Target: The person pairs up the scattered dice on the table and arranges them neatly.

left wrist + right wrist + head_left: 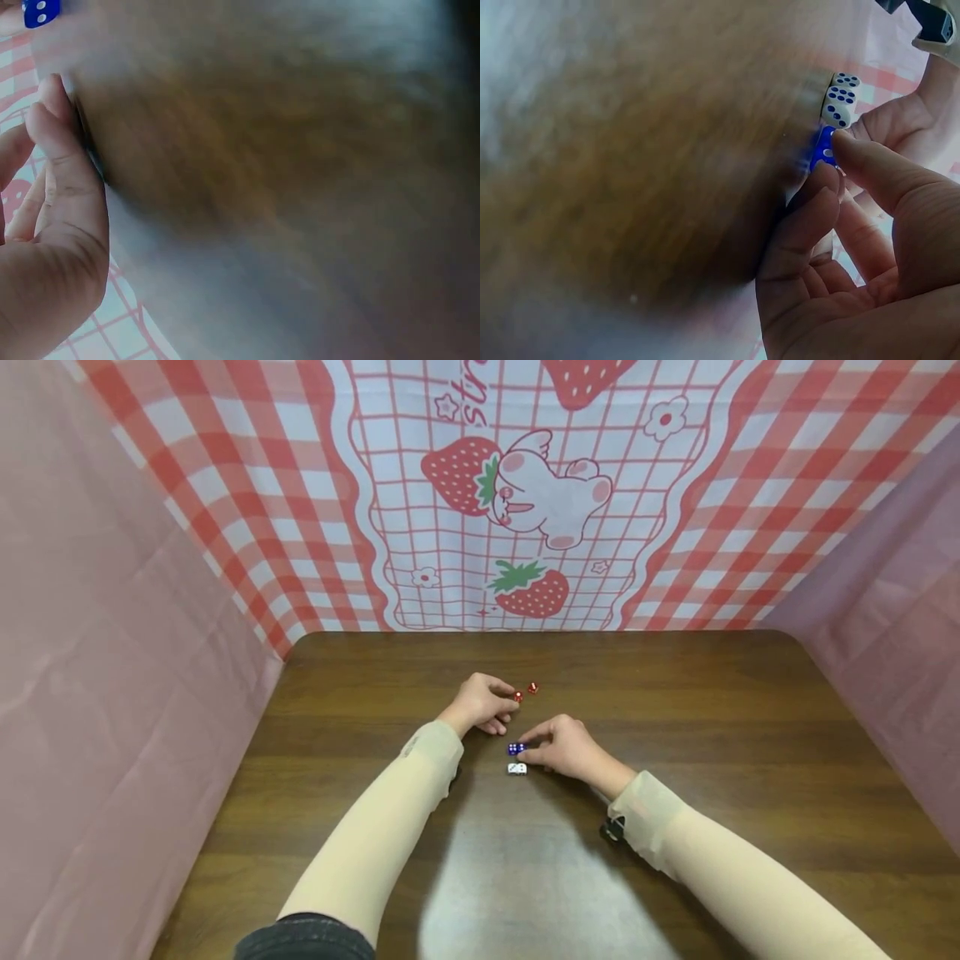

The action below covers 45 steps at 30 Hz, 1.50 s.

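Observation:
In the head view, my left hand [480, 703] pinches a red die [518, 697] between thumb and forefinger. Just beyond it lies a second red die [533, 687]. That grip is hidden in the left wrist view, where the hand [64, 217] appears near a blue die at the top corner. Lower on the table, my right hand [568, 749] holds a blue die [824, 150] by thumb and fingertip, at the right end of a short blue row [513, 748]. White dice [517, 769] stand side by side nearer to me, touching one another.
Everything lies on a brown wooden table [675, 710]. A red checked cloth [540, 527] with strawberries hangs behind its far edge. Pink curtains [112, 693] hang at both sides. A dark wrist device [613, 828] is strapped below the right sleeve.

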{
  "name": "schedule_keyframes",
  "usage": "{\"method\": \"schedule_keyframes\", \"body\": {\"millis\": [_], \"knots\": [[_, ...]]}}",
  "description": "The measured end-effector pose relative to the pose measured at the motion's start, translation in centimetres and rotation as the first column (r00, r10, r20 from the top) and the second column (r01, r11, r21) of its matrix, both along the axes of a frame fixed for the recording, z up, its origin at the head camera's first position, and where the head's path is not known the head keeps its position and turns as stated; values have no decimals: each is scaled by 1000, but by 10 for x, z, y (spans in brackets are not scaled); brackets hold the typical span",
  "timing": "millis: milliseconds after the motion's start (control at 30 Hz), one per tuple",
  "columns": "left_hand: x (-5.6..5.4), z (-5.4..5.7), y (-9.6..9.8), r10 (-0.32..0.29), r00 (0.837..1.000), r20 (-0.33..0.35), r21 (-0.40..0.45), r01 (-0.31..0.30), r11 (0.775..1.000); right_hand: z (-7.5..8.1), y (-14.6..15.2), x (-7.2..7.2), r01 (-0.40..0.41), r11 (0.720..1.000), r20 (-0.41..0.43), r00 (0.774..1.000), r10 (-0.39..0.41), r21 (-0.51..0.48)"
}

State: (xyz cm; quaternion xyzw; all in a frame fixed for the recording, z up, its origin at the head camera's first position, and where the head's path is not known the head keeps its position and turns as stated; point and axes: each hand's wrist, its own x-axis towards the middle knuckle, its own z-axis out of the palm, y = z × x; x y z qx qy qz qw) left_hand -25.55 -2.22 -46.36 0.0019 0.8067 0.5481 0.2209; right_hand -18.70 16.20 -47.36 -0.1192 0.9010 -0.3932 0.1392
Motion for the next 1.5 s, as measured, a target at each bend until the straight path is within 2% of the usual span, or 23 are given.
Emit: {"method": "schedule_keyframes", "body": {"millis": [367, 867, 1300, 1500], "knots": [[-8, -1, 8, 15, 1000, 7, 3, -15, 1000, 1, 1, 2, 1, 1000, -14, 1000, -1, 10], [-19, -9, 13, 2, 1000, -27, -76, -4, 997, -1, 0, 0, 7, 1000, -15, 1000, -7, -4], [-18, -9, 12, -9, 1000, -17, -76, 7, 997, 2, 0, 2, 7, 1000, 4, 1000, -7, -13], [-13, -9, 9, -2, 1000, -14, -70, 1, 998, 2, 1, 3, 6, 1000, 6, 1000, -6, -12]]}}
